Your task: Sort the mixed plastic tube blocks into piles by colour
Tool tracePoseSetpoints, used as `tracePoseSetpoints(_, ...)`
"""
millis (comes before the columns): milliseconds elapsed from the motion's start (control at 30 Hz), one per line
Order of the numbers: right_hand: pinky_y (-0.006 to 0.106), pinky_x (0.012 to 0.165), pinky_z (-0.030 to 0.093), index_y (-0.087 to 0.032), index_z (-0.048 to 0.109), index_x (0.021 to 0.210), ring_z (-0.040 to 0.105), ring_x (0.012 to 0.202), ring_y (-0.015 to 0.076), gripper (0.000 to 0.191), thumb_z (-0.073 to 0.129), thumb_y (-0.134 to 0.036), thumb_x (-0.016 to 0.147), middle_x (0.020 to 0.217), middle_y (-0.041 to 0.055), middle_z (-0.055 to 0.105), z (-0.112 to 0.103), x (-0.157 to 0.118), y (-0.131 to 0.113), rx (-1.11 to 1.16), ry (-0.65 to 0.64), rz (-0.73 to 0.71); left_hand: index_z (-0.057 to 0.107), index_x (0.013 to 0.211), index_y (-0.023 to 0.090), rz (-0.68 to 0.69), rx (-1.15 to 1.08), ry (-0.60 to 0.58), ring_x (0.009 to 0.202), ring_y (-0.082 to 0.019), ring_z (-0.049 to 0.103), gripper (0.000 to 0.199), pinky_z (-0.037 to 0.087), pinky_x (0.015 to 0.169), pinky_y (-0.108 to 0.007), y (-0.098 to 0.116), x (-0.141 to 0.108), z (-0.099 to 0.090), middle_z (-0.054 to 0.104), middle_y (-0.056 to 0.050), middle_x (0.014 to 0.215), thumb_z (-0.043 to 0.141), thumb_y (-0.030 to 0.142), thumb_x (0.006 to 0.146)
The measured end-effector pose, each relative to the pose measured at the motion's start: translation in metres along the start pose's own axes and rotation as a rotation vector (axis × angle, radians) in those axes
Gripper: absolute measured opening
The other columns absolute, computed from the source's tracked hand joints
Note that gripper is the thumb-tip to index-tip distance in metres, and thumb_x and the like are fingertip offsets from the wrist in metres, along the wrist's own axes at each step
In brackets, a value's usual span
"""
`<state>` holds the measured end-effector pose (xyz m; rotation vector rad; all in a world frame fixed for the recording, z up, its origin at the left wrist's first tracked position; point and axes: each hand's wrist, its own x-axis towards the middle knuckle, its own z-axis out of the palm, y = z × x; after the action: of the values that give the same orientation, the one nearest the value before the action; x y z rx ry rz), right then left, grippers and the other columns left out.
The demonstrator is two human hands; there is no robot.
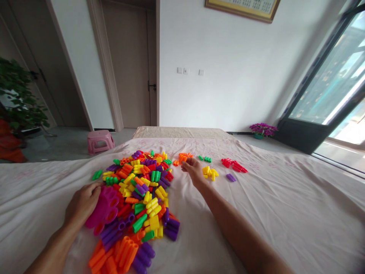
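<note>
At the left edge of a heap of coloured plastic building blocks [137, 186], my left hand [82, 201] is closed on the rim of a magenta piece with rounded, hollow lobes [107, 205]. My right hand [192, 169] reaches past the heap, its fingers pinched together at a small group of orange blocks [186, 155]. Whatever those fingertips hold is hidden. Right of that hand lie yellow blocks [210, 173], green blocks [207, 159], red blocks [234, 165] and a purple block [231, 177], sorted by colour and apart from the heap.
A wrinkled pale cloth [270, 213] covers the wide surface under the blocks. Beyond its left edge stands a pink stool [100, 141], with a leafy plant [21, 95] farther left. Purple flowers [262, 129] stand on the floor near the glass door [327, 83].
</note>
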<state>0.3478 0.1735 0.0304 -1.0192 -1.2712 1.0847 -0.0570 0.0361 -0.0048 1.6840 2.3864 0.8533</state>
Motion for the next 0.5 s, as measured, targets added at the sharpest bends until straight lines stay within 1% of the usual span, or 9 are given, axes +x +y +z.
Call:
tracePoseSetpoints(67,0.032,0.071,0.056,-0.014,0.065,0.095,0.066,0.072,0.0167,0.036,0.07,-0.034,0.067,0.083,0.0047,0.069,-0.013,0.013,0.009,0.007,0.08,-0.01,0.068,0.106,0.017,-0.002,0.001,-0.002,0.11,-0.025,0.064,0.039,0.045,0.098,-0.035,0.001,-0.001,-0.001,0.07,-0.011,0.118,0.036,0.033,0.091)
tracePoseSetpoints(133,0.035,0.076,0.057,-0.013,0.065,0.106,0.068,0.081,0.0196,0.042,0.068,-0.029,0.067,0.094,0.0081,0.071,-0.022,0.019,0.017,-0.06,0.134,-0.028,0.068,0.106,0.018,-0.003,0.006,-0.001,0.111,-0.025,0.063,0.039,0.045,0.098,-0.035,0.001,-0.001,-0.001,0.07,-0.01,0.118,0.036,0.033,0.092)
tracePoseSetpoints(200,0.038,0.08,0.056,-0.013,0.065,0.111,0.068,0.09,0.0218,0.041,0.061,-0.023,0.072,0.102,0.0106,0.072,-0.025,0.019,0.023,-0.208,0.157,-0.064,0.068,0.107,0.019,0.006,0.014,0.0,0.111,-0.025,0.063,0.039,0.045,0.098,-0.035,0.0,-0.001,-0.001,0.07,-0.01,0.119,0.035,0.034,0.092)
tracePoseSetpoints(233,0.039,0.084,0.055,-0.013,0.066,0.111,0.067,0.094,0.0224,0.039,0.057,-0.02,0.074,0.105,0.0112,0.072,-0.024,0.018,0.024,-0.315,0.145,-0.105,0.068,0.107,0.019,0.008,0.017,0.002,0.111,-0.025,0.063,0.039,0.045,0.098,-0.035,0.0,0.0,-0.001,0.07,-0.01,0.12,0.035,0.034,0.092)
tracePoseSetpoints(300,0.041,0.095,0.049,-0.016,0.068,0.112,0.063,0.105,0.023,0.039,0.049,-0.012,0.078,0.112,0.0107,0.071,-0.019,0.012,0.023,-0.573,0.056,-0.236,0.068,0.106,0.018,0.008,0.018,-0.001,0.112,-0.025,0.063,0.04,0.044,0.099,-0.034,-0.001,0.0,0.0,0.07,-0.01,0.12,0.034,0.034,0.092)
tracePoseSetpoints(367,0.041,0.104,0.042,-0.021,0.068,0.119,0.055,0.119,0.0231,0.047,0.045,-0.007,0.08,0.123,0.0076,0.067,-0.01,0.005,0.018,-0.829,-0.108,-0.366,0.068,0.106,0.018,0.003,0.017,-0.006,0.11,-0.025,0.064,0.039,0.045,0.098,-0.035,-0.001,0.0,0.0,0.07,-0.011,0.118,0.035,0.034,0.092)
tracePoseSetpoints(433,0.043,0.11,0.034,-0.025,0.061,0.131,0.043,0.132,0.0238,0.056,0.044,-0.005,0.082,0.137,0.0037,0.059,0.0,-0.001,0.013,-1.034,-0.265,-0.427,0.068,0.105,0.017,-0.002,0.015,-0.001,0.108,-0.026,0.065,0.039,0.046,0.097,-0.036,0.0,0.0,0.0,0.071,-0.011,0.117,0.036,0.034,0.091)
tracePoseSetpoints(500,0.045,0.113,0.026,-0.026,0.054,0.138,0.03,0.141,0.0254,0.058,0.044,-0.008,0.084,0.146,0.002,0.051,0.008,-0.003,0.01,-1.177,-0.351,-0.439,0.069,0.105,0.017,-0.002,0.013,0.013,0.109,-0.027,0.064,0.039,0.046,0.097,-0.036,0.001,0.0,0.0,0.07,-0.012,0.118,0.036,0.034,0.091)
